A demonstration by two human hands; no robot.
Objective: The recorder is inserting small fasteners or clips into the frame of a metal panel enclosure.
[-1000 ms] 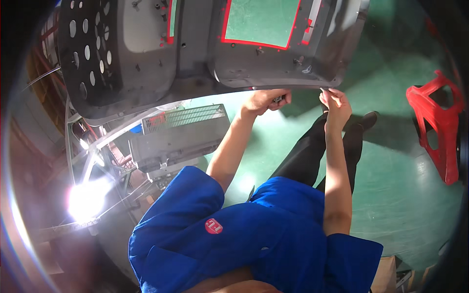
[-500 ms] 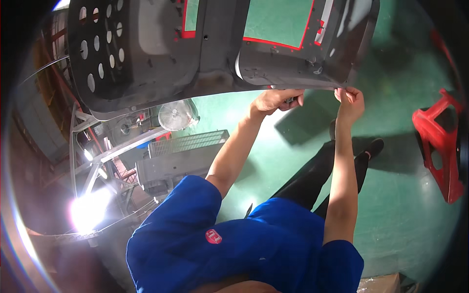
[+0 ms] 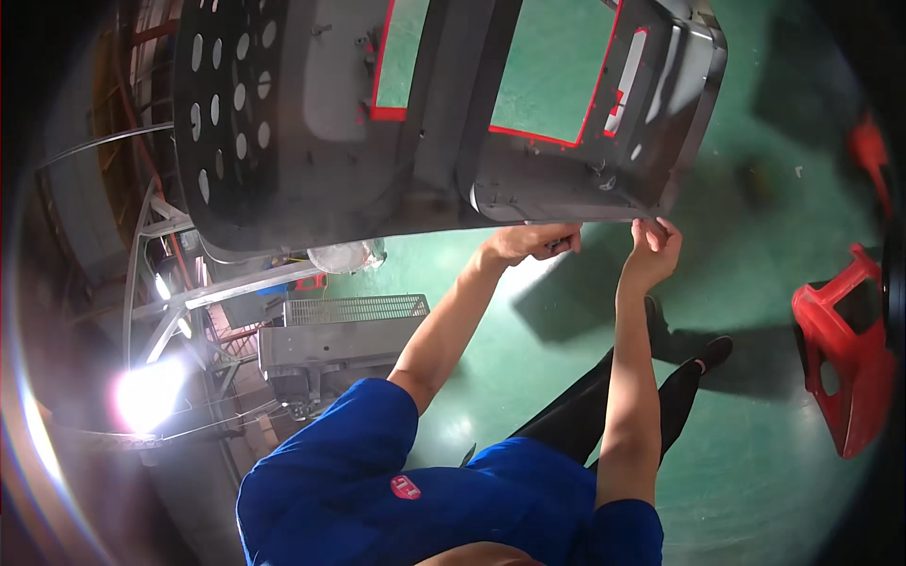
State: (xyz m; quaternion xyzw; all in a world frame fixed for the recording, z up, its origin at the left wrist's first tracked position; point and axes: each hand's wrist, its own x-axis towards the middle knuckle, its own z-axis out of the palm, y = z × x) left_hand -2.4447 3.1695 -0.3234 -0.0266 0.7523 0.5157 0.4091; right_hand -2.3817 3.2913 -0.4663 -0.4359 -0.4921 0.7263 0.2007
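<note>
A large dark grey moulded panel [image 3: 349, 203] spans the upper part of the head view. It has rows of round holes on its left side and cut-outs edged in red. My left hand [image 3: 528, 241] is at the panel's lower edge, its fingers curled inward. What they enclose is too small to make out. Further right, near the panel's lower right corner, my right hand [image 3: 653, 255] pinches at the same edge with thumb and fingertips. Whatever lies between those fingertips besides the edge is hidden.
A red plastic stool [image 3: 840, 368] is on the green floor [image 3: 755, 443] at the right. To the left are a grey machine with a grille [image 3: 344, 344], a metal frame [image 3: 250, 285] and a bright lamp [image 3: 151, 396]. A fan [image 3: 344, 258] is partly covered by the panel.
The view has shifted, so the panel and both hands appear lower. My hands stay at the panel's lower edge, the right one slightly closer to the left.
</note>
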